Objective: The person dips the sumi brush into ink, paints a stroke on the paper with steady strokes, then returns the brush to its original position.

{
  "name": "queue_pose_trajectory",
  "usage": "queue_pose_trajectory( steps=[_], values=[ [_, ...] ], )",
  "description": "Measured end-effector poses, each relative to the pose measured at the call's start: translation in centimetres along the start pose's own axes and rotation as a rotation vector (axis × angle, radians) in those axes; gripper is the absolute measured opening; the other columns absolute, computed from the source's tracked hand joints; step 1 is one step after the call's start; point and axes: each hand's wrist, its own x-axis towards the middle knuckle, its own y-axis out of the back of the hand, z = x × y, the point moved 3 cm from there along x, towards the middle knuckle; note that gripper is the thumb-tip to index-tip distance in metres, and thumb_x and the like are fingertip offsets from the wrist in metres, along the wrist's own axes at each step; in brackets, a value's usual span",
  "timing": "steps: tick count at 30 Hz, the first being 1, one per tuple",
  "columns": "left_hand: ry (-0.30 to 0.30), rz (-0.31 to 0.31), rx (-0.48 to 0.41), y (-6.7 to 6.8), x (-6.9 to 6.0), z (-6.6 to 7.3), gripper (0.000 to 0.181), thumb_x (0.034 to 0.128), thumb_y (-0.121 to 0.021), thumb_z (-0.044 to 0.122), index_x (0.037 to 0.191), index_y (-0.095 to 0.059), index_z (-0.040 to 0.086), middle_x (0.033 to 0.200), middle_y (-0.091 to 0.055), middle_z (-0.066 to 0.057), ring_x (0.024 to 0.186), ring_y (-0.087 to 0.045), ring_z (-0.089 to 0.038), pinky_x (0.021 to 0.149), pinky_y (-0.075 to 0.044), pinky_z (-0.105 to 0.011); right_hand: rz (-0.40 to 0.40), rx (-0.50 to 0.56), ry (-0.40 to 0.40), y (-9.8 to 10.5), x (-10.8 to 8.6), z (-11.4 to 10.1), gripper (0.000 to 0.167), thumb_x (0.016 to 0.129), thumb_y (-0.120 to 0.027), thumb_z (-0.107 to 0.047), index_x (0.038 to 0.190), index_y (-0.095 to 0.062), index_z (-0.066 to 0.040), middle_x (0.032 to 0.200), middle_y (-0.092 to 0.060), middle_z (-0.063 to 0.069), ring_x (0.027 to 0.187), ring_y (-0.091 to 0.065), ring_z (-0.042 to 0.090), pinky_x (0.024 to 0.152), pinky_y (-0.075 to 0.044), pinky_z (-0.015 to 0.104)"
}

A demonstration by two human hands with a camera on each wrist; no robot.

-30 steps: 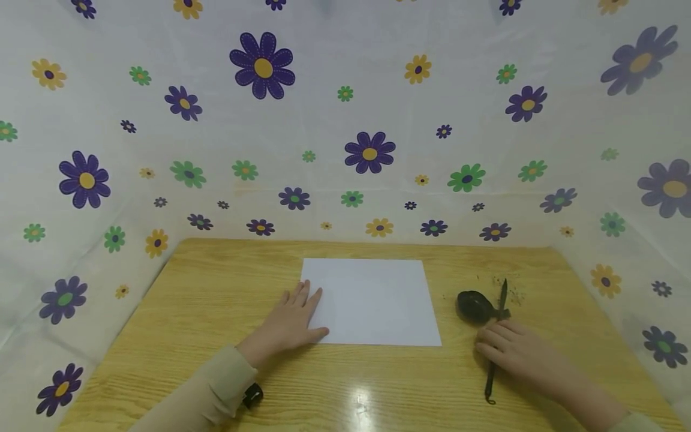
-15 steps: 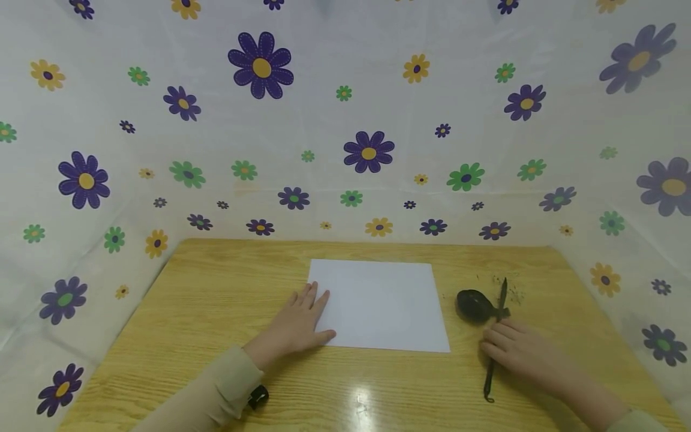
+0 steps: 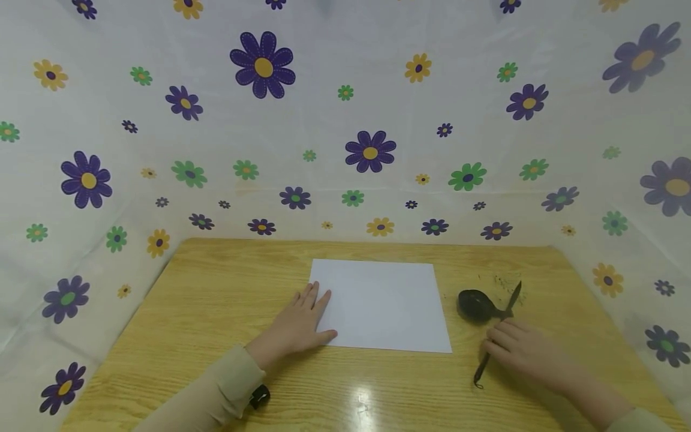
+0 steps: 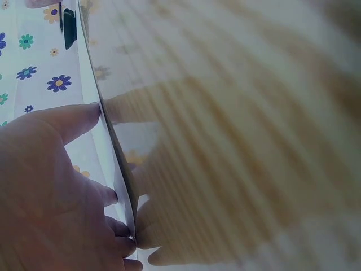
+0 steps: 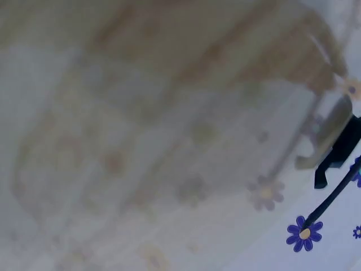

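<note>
A white sheet of paper (image 3: 383, 306) lies on the wooden table. Spread fingers of my left hand (image 3: 294, 327) rest on its left edge; the left wrist view shows this hand (image 4: 62, 180) with thumb and fingertips at the sheet's edge (image 4: 104, 135). My right hand (image 3: 531, 354) holds a thin dark stick (image 3: 513, 298) with a pointed upper end and a small loop at the lower end. Beside it sits a dark rounded spoon-like object (image 3: 476, 306), its handle meeting the stick. The right wrist view shows the stick (image 5: 333, 197) and the dark object (image 5: 344, 144).
Small dark crumbs (image 3: 502, 282) are scattered on the table (image 3: 216, 300) behind the stick. A black item (image 3: 260, 396) shows by my left sleeve (image 3: 216, 390). Flower-patterned white cloth (image 3: 324, 120) surrounds the table at the back and both sides.
The paper and my left hand have shifted right. The stick in my right hand has tilted, its pointed end swinging right and its looped end left.
</note>
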Motion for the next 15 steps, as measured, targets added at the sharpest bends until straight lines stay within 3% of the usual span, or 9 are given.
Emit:
queue_pose_trajectory(
  steps=[4,11,15],
  values=[
    [-0.001,0.004,-0.004,-0.2,0.2,0.0,0.091,0.1023,-0.06,0.059,0.168,-0.028,0.006,0.177,-0.012,-0.025,0.166,-0.013,-0.041,0.134,-0.019,-0.058,-0.018,-0.005,-0.019,0.8,-0.1,0.8,0.056,0.107,-0.015,0.006,0.108,-0.069,-0.011,0.104,-0.07,0.005,0.094,-0.065,0.023,0.085,-0.054,0.038],
    [-0.008,-0.002,-0.014,0.2,0.0,0.5,0.091,0.1021,-0.062,0.056,0.168,-0.028,0.004,0.176,-0.013,-0.027,0.165,-0.014,-0.042,0.134,-0.019,-0.059,-0.057,0.006,-0.061,2.3,0.1,2.1,0.045,0.091,-0.032,0.008,0.115,-0.066,-0.007,0.109,-0.068,0.01,0.097,-0.064,0.028,0.086,-0.052,0.042],
    [-0.007,-0.014,-0.022,0.7,-0.3,1.0,0.089,0.1027,-0.062,0.054,0.167,-0.028,0.003,0.176,-0.013,-0.028,0.165,-0.014,-0.043,0.134,-0.02,-0.059,-0.091,0.031,-0.118,3.2,0.0,2.6,0.053,0.071,-0.055,0.012,0.12,-0.063,-0.004,0.114,-0.068,0.015,0.1,-0.065,0.033,0.089,-0.053,0.048]
  ],
)
